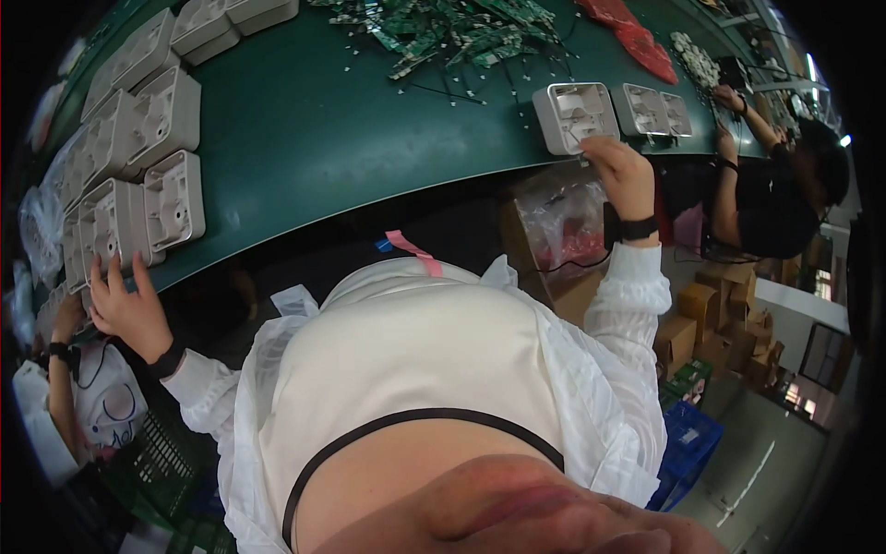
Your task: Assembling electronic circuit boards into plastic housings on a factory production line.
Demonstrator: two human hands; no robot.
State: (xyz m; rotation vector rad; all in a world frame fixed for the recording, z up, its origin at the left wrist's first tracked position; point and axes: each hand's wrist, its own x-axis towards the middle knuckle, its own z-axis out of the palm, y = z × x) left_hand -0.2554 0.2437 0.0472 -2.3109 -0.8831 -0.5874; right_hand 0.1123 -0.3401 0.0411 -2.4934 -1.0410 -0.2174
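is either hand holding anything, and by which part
Can't tell: right hand is at the near edge of a pale casing, left hand at another casing.

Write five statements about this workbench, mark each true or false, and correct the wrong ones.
1. The right hand is at a pale housing by the front edge of the bench. True.
2. The circuit boards lie left of the grouped housings. False: the circuit boards lie to the right of the grouped housings.
3. The left hand is at the near end of that group. True.
4. The bench top is white. False: it is green.
5. Both hands wear gloves. False: both are bare.
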